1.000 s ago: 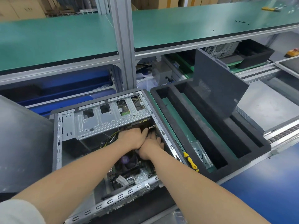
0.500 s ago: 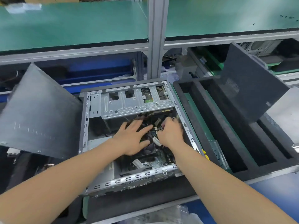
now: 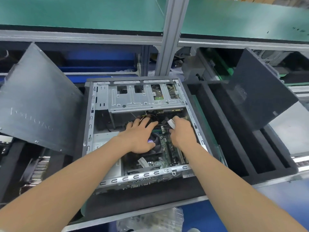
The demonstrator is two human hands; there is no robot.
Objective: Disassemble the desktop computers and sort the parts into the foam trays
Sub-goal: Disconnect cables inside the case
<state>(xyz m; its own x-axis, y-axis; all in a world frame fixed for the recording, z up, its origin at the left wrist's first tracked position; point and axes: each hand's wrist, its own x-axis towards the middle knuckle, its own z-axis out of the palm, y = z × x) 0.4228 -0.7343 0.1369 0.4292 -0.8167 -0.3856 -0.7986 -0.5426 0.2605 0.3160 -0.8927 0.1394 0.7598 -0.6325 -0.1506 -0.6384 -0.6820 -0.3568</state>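
The computer case (image 3: 145,175) lies open on its side on a black foam pad (image 3: 143,196), with its metal rim nearest the person. Inside, the circuit board (image 3: 164,149) sits flat on the case floor. It looks thin, stiff and fragile, and is best lifted by its edges. The left hand (image 3: 138,137) lies flat with fingers straight and spread, pressing on the fan (image 3: 154,142) as a brace. The right hand (image 3: 182,133) pinches a white plug (image 3: 171,123) between thumb and fingers. The plug looks small, hard and light, so I judge it should be pulled by its body, not by the limp cables (image 3: 147,117) beyond. Further back stands the rigid drive cage (image 3: 143,99). To the right, a soft foam tray (image 3: 215,124) with long slots waits.
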